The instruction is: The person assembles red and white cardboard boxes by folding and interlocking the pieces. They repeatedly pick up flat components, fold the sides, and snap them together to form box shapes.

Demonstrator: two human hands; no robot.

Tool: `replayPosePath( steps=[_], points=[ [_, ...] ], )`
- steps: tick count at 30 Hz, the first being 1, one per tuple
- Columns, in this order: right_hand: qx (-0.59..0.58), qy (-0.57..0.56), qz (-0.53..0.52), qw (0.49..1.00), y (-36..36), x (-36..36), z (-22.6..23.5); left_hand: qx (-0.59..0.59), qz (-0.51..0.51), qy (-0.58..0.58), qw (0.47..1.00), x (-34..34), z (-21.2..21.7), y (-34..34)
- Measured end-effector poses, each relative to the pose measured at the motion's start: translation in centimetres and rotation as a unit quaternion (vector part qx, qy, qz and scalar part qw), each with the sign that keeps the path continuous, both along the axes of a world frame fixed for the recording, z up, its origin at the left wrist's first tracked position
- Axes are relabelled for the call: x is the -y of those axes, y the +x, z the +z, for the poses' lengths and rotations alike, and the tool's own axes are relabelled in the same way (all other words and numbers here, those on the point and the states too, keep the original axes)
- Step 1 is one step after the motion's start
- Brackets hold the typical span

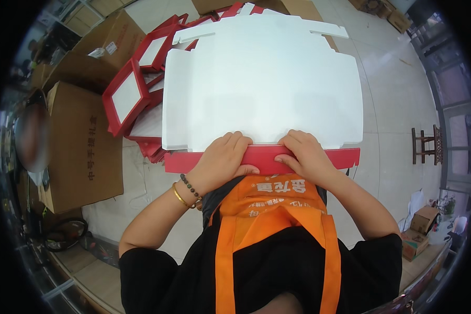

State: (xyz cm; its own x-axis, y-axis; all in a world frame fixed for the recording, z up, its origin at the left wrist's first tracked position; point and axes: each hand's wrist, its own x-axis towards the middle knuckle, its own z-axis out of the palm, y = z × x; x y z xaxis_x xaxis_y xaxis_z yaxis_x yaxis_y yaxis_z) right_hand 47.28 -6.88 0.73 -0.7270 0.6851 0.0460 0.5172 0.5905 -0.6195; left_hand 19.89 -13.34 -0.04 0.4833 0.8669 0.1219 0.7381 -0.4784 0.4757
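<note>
A large flat cardboard box blank (pixel 272 83) lies white side up in front of me, with slotted tabs at its far corners. Along its near edge a red flap (pixel 267 158) is bent down toward me. My left hand (pixel 226 157) grips this edge left of the middle, fingers on the white face and thumb on the red flap. In the same way my right hand (pixel 306 157) pinches the edge right of the middle. Whatever supports the blank is hidden beneath it.
Red box trays with white insides (pixel 126 98) are heaped at the far left. Beside them stand large brown cartons (pixel 86 146). A small dark wooden stool (pixel 427 145) is at the right on the tiled floor (pixel 384 172), and small cartons (pixel 418 235) sit at the lower right.
</note>
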Motion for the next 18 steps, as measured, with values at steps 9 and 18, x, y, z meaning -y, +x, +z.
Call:
replayPosePath(
  steps=[9, 18],
  points=[
    [0.039, -0.117, -0.018, 0.992, 0.1, -0.7, 1.2, 0.139, 0.068, -0.108, 0.982, -0.3, 1.5, -1.1],
    [-0.038, 0.067, -0.034, 0.996, -0.3, 1.4, -0.9, 0.141, 0.090, -0.076, 0.983, -0.2, 0.8, -0.1]
  ],
)
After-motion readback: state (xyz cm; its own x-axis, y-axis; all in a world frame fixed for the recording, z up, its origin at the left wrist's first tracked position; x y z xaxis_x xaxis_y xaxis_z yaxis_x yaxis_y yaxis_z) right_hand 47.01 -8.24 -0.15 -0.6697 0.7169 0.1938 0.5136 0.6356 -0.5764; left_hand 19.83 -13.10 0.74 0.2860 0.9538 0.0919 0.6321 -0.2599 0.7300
